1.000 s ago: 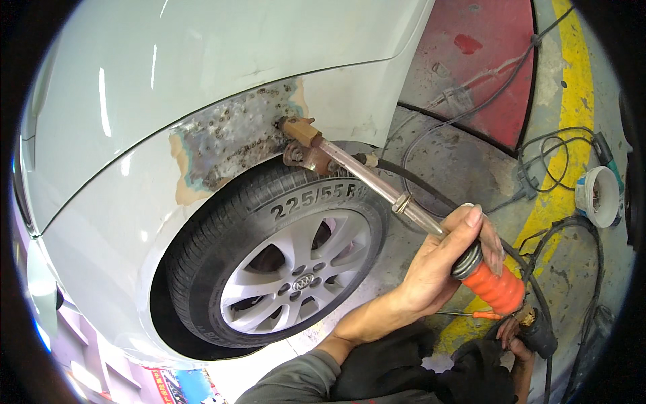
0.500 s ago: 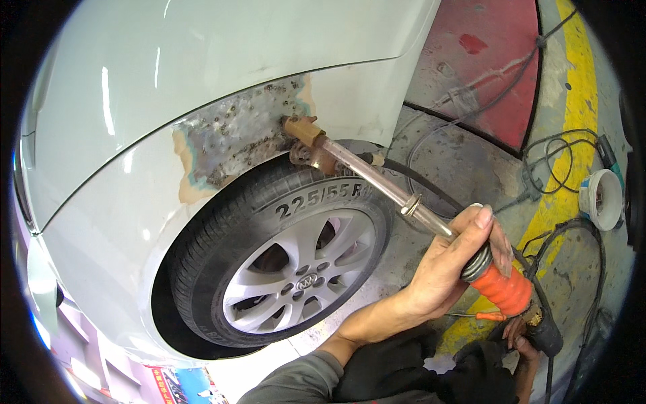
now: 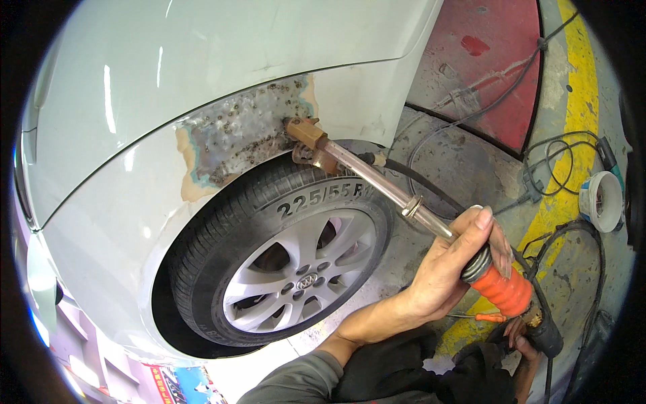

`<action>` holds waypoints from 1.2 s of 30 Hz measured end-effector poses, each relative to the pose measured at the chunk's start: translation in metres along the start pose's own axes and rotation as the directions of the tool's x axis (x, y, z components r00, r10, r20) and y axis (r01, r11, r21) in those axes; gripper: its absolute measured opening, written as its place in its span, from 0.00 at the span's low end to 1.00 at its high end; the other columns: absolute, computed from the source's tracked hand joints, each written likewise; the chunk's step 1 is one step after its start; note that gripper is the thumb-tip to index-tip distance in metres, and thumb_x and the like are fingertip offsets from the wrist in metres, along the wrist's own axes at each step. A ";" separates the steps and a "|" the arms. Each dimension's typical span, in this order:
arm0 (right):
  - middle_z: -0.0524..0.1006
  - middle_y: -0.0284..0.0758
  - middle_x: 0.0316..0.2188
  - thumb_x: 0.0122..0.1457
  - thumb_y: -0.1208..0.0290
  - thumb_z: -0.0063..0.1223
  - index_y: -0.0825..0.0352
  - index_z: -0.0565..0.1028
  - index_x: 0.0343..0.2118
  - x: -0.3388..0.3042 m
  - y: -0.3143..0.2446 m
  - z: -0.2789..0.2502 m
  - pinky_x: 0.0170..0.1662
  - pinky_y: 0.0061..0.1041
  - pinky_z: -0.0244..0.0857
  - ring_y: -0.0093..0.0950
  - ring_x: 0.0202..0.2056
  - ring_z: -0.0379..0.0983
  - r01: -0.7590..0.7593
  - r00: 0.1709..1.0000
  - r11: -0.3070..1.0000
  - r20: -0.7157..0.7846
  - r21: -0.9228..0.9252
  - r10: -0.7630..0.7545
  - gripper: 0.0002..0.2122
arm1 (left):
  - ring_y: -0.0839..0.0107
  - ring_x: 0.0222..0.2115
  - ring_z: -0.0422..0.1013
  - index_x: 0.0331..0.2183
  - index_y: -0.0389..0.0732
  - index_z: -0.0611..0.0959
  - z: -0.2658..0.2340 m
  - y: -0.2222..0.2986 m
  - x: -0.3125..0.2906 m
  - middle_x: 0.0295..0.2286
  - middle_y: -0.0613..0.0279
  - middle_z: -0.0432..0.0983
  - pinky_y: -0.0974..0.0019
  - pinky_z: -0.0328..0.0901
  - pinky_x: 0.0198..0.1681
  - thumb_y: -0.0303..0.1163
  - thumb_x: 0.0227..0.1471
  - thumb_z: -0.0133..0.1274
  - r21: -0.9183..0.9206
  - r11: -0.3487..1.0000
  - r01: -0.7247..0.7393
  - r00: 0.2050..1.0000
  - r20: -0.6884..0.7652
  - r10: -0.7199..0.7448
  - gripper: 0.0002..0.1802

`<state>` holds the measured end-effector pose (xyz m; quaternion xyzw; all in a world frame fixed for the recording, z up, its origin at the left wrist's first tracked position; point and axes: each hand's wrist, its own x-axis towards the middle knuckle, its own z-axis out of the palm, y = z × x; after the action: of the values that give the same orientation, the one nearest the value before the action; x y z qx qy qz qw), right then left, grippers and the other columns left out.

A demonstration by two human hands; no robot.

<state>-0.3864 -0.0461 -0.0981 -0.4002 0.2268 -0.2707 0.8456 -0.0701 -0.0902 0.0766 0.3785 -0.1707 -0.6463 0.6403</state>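
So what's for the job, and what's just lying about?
Seemingly in use:
orange-gripped metal tool
left hand around it
right hand near its rear
bare-metal patch at its tip

Seemingly lying about:
white tub
thin orange-handled tool

Wheel (image 3: 307,281) as dial centre: silver; tyre (image 3: 202,283) black. Fender (image 3: 101,269) white. 11 o'clock, bare-metal patch (image 3: 243,128): mottled grey, dark-spotted, edged teal and tan. 12 o'clock, tool head (image 3: 306,132): brownish brass; rod (image 3: 372,178) pinkish silver. 3 o'clock, tool grip (image 3: 503,291): orange-red; collar (image 3: 476,264) black. 1 o'clock, panel (image 3: 481,77): red, brighter blotch (image 3: 475,45). 2 o'clock, floor stripe (image 3: 583,74): scuffed yellow. 6 o'clock, sleeve (image 3: 299,378): dark grey.
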 end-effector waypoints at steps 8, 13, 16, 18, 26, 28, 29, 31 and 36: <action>0.73 0.36 0.28 0.63 0.58 0.63 0.68 0.72 0.45 0.002 -0.037 0.016 0.44 0.37 0.68 0.29 0.28 0.71 -0.007 0.998 1.000 -0.069 -0.024 0.006 0.19 | 0.68 0.32 0.72 0.33 0.39 0.75 0.011 0.004 0.002 0.27 0.60 0.73 0.60 0.68 0.44 0.47 0.74 0.41 -0.012 1.000 0.016 0.998 -0.058 -0.016 0.23; 0.74 0.35 0.28 0.62 0.57 0.64 0.68 0.73 0.43 0.004 -0.037 0.015 0.39 0.34 0.69 0.27 0.27 0.71 -0.031 0.997 0.999 -0.074 -0.032 0.029 0.19 | 0.66 0.31 0.71 0.32 0.38 0.75 0.011 0.004 0.002 0.26 0.60 0.72 0.58 0.67 0.44 0.47 0.74 0.41 -0.024 1.000 -0.002 0.997 -0.072 0.000 0.24; 0.74 0.34 0.26 0.61 0.55 0.65 0.68 0.72 0.46 0.000 -0.026 0.006 0.39 0.34 0.70 0.27 0.26 0.72 -0.036 0.998 0.999 -0.050 -0.028 0.034 0.22 | 0.72 0.32 0.73 0.37 0.42 0.74 0.005 0.000 0.001 0.28 0.64 0.74 0.64 0.69 0.42 0.45 0.73 0.45 -0.081 0.995 -0.063 0.998 0.004 0.064 0.17; 0.74 0.34 0.26 0.61 0.54 0.65 0.68 0.71 0.48 -0.004 -0.019 0.000 0.38 0.34 0.70 0.27 0.26 0.72 -0.039 0.999 0.999 -0.036 -0.026 0.038 0.23 | 0.72 0.33 0.73 0.39 0.42 0.74 0.010 0.004 0.000 0.28 0.64 0.74 0.64 0.69 0.42 0.45 0.73 0.46 -0.113 0.991 -0.072 0.996 -0.063 0.065 0.16; 0.74 0.33 0.22 0.60 0.50 0.66 0.69 0.69 0.56 -0.013 -0.002 -0.015 0.37 0.33 0.71 0.25 0.23 0.72 -0.058 0.998 0.998 -0.009 -0.020 0.058 0.31 | 0.69 0.33 0.69 0.45 0.43 0.74 -0.001 0.064 0.008 0.28 0.67 0.70 0.56 0.67 0.53 0.44 0.71 0.48 -0.128 0.937 -0.324 0.929 -0.231 0.290 0.15; 0.74 0.32 0.22 0.60 0.50 0.66 0.69 0.69 0.57 -0.019 0.008 -0.026 0.37 0.34 0.71 0.25 0.23 0.72 -0.094 0.995 0.995 0.015 -0.028 0.095 0.32 | 0.70 0.31 0.69 0.44 0.42 0.74 0.001 0.053 0.008 0.27 0.66 0.71 0.56 0.68 0.49 0.44 0.70 0.49 -0.033 0.931 -0.364 0.905 -0.250 0.345 0.15; 0.74 0.32 0.22 0.60 0.50 0.66 0.69 0.68 0.58 -0.022 0.015 -0.035 0.37 0.34 0.71 0.25 0.22 0.72 -0.119 0.992 0.992 0.029 -0.031 0.120 0.32 | 0.70 0.30 0.69 0.44 0.42 0.75 0.000 0.035 0.008 0.27 0.66 0.71 0.57 0.68 0.48 0.43 0.69 0.50 0.021 0.933 -0.360 0.905 -0.236 0.354 0.14; 0.73 0.32 0.21 0.60 0.51 0.66 0.68 0.70 0.55 -0.035 0.033 -0.044 0.37 0.34 0.71 0.26 0.22 0.72 -0.134 0.991 0.991 -0.014 0.020 0.134 0.29 | 0.72 0.29 0.70 0.42 0.42 0.75 0.010 -0.005 0.000 0.26 0.66 0.71 0.59 0.68 0.44 0.41 0.69 0.52 -0.005 0.958 -0.285 0.940 -0.198 0.278 0.12; 0.73 0.31 0.20 0.60 0.51 0.66 0.68 0.71 0.52 -0.038 0.012 -0.040 0.37 0.35 0.71 0.26 0.21 0.72 -0.097 0.993 0.994 -0.068 0.040 0.100 0.27 | 0.78 0.30 0.70 0.40 0.40 0.74 0.016 -0.049 -0.003 0.25 0.68 0.72 0.68 0.67 0.40 0.40 0.71 0.52 -0.162 0.987 -0.019 0.997 -0.083 0.005 0.12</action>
<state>-0.4360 -0.0374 -0.1239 -0.3630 0.2707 -0.2466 0.8568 -0.1159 -0.0855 0.0532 0.3504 -0.0933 -0.6380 0.6793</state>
